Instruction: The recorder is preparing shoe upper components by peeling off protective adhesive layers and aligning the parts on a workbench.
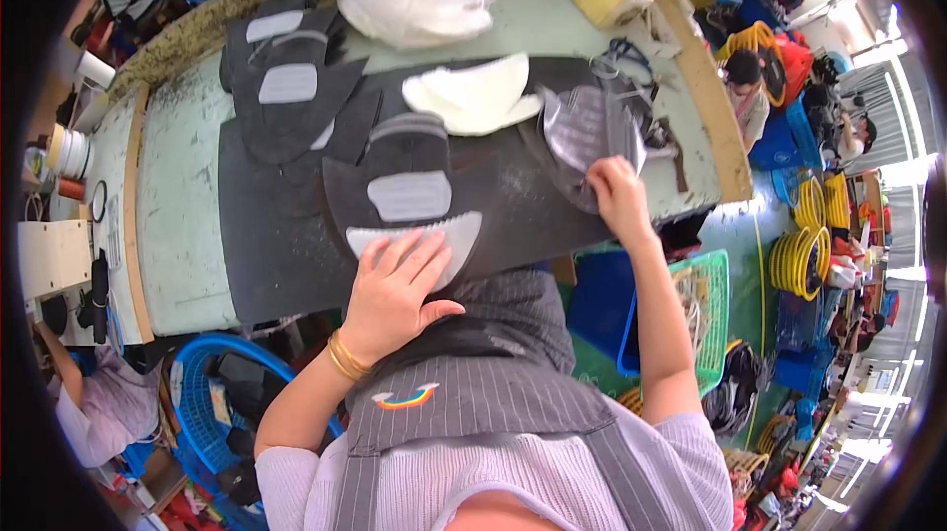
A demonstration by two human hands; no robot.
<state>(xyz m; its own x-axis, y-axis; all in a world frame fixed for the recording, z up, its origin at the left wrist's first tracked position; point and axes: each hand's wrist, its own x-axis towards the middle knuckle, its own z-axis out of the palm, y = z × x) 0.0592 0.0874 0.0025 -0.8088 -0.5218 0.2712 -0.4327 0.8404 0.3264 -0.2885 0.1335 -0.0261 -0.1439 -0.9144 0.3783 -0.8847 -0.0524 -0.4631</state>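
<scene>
While the left hand [400, 294] lies flat at six o'clock on the dark mat [266, 265], its fingers rest slightly spread on a pale toothed crescent [460, 240] and hold it down by contact rather than by a pinch. That crescent lies over the lower part of a black shaped piece [345, 198], teeth toward twelve o'clock, just below the grey patch [409, 196]. Steady, even pressure from several fingertips would probably serve best here, since a push from one finger could swing the curved strip off line; keeping the thumb out at three o'clock, as it is, leaves the right-hand tip in sight for checking. Out toward three o'clock, the right hand [619, 198] has its fingers curled close together at the near edge of some glossy silver-grey pieces [582, 132]; whether anything is pinched between them I cannot tell. Light fingertip work would suit that spot, as a hard tug might disturb the layers or nudge the cream-white pieces [469, 97] at one o'clock. Ideally, the left palm bears gently, so the toothed edge neither creases nor creeps onto the patch.
</scene>
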